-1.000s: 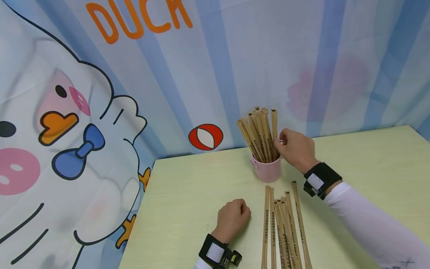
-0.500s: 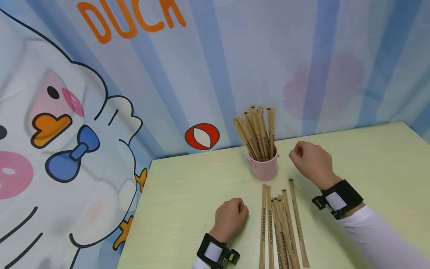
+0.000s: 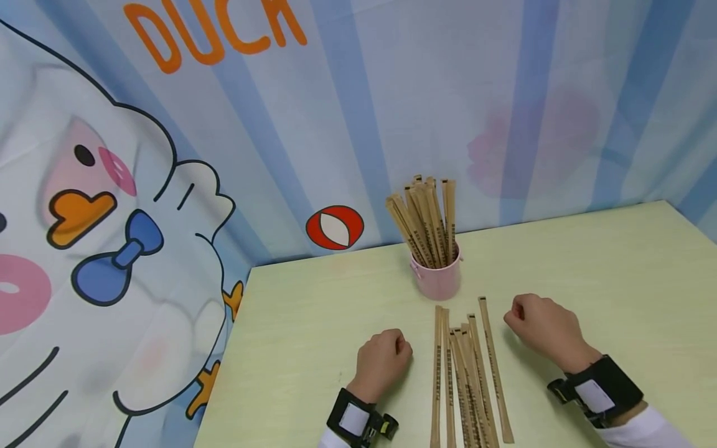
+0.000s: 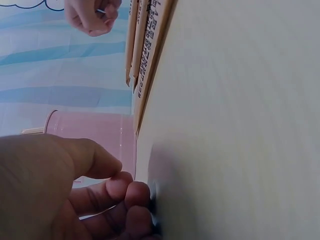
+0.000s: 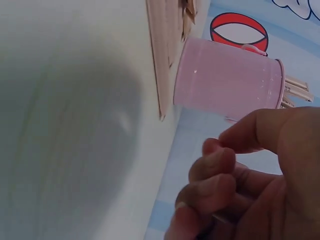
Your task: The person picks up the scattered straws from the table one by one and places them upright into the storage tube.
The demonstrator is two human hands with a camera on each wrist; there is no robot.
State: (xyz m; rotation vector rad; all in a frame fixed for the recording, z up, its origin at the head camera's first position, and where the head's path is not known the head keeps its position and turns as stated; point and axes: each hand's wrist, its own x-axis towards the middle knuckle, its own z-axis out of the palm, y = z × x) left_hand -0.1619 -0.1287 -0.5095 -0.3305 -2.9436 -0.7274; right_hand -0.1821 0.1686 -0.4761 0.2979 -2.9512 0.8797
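Observation:
My left hand [image 3: 382, 364] rests on the table, its fingers loosely curled around nothing. On the other side of the loose sticks, my right hand [image 3: 549, 326] is just over the table, loosely curled and with nothing in its fingers [image 5: 210, 192]. Between the hands lie several long, narrow sticks in brown paper wrappers [image 3: 473, 379] with dark printing, side by side and roughly pointing away from me. Beyond them stands a small pink bucket [image 3: 437, 284], holding an upright bunch of the same wrapped sticks [image 3: 422, 224] that lean slightly left.
The pale table [image 3: 302, 311] ends at the back against a blue striped curtain [image 3: 437, 112] with printed cartoon ducks. A red and white ball [image 3: 335, 228] is printed on the cloth to the left of the bucket.
My right hand has left the wrapped sticks in the bucket and drawn back down to the right, coming away with nothing. My left hand has stayed in place.

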